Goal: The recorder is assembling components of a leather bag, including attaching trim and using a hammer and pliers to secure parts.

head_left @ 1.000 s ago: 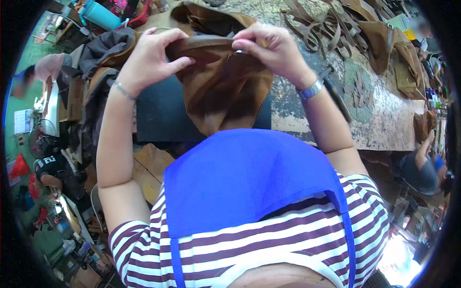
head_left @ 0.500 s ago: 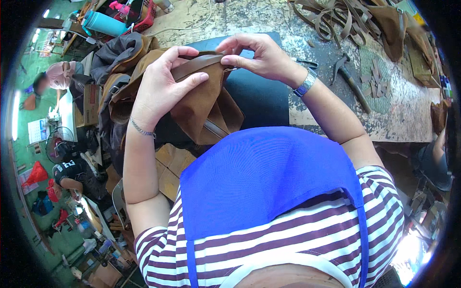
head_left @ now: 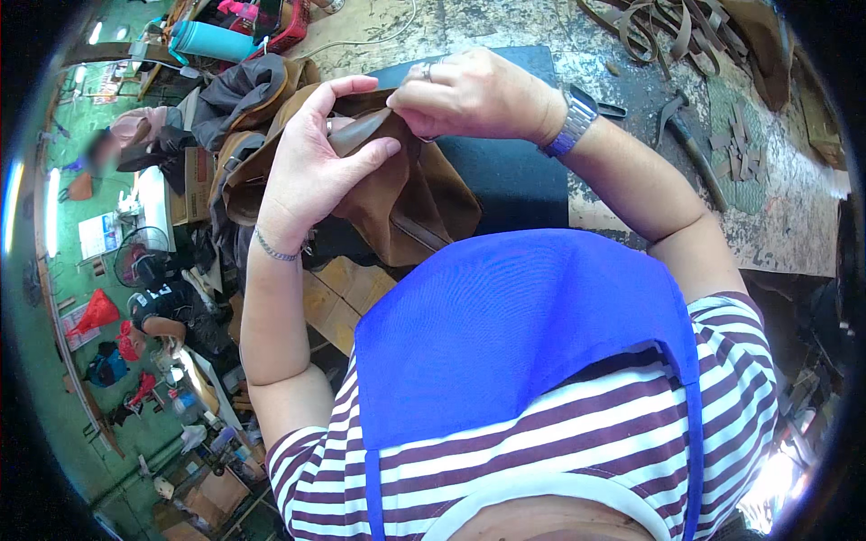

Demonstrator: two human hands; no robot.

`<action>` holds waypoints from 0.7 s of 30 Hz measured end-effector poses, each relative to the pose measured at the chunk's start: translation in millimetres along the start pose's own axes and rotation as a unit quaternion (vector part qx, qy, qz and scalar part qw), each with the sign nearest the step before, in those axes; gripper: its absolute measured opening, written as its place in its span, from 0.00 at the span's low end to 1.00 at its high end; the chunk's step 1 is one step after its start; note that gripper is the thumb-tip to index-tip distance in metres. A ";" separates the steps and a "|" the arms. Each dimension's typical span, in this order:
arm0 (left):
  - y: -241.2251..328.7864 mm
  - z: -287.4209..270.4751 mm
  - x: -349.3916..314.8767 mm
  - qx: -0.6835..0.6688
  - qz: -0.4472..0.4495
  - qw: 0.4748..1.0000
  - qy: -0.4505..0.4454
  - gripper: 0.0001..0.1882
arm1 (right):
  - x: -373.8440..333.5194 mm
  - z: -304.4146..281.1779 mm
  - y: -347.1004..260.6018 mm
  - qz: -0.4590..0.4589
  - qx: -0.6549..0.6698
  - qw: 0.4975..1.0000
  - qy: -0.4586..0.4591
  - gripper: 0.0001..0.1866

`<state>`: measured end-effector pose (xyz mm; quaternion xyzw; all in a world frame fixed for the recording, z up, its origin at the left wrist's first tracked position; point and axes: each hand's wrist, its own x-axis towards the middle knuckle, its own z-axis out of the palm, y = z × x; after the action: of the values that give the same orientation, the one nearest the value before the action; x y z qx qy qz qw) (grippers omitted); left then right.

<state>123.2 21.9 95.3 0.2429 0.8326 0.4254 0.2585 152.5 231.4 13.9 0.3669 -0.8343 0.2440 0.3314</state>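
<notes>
A brown suede-like bag (head_left: 437,194) with darker leather trim hangs over the near edge of the workbench. My left hand (head_left: 311,167) is curled around its upper edge, the thumb below and the fingers above a smooth brown leather strip (head_left: 357,133). Close beside it, my right hand (head_left: 478,95) pinches the same edge at the strip's right end, its fingers folded in. Whatever lies right between those fingertips is hidden. Under the bag's right side is a dark mat (head_left: 523,180).
A hammer (head_left: 699,158) lies on the bench (head_left: 622,212) to the right, near leather scraps (head_left: 741,149) and a heap of straps (head_left: 677,36). Grey-and-brown bags (head_left: 244,95) and a turquoise bottle (head_left: 212,41) are at upper left. People work farther left.
My right hand has turned over and closed from a looser hold into a tight pinch on the bag's edge. My left hand keeps its grip. The whole view has shifted slightly.
</notes>
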 end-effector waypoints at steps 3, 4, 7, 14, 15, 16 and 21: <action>-1.9 0.6 1.2 -0.033 0.027 0.999 0.008 0.29 | 1.1 15.7 -4.5 0.062 0.061 0.992 0.093 0.07; -1.8 -1.3 2.0 -0.018 0.033 0.999 0.006 0.29 | 2.4 17.6 -5.8 0.062 0.061 0.992 0.092 0.07; -1.0 -4.7 5.1 0.020 0.058 0.998 -0.012 0.29 | 5.2 21.2 -9.4 0.097 0.108 0.977 0.156 0.07; 2.9 -8.3 7.1 -0.004 0.030 1.000 -0.005 0.26 | 3.3 10.9 -3.7 0.126 0.223 0.963 0.084 0.11; -0.1 -6.0 7.6 -0.014 0.058 0.998 0.007 0.24 | 1.9 9.5 -4.2 0.150 0.278 0.947 0.055 0.13; 0.6 -7.5 7.0 -0.013 0.058 0.998 0.006 0.24 | -0.4 8.8 -3.1 0.151 0.277 0.947 0.055 0.13; -5.5 -12.8 7.4 0.007 0.055 0.998 0.006 0.19 | -10.8 7.4 9.8 0.322 0.497 0.806 -0.010 0.13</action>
<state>108.5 16.2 95.5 0.2875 0.8224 0.4349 0.2276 147.6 237.5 -0.5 0.1943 -0.6724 0.7142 -0.0017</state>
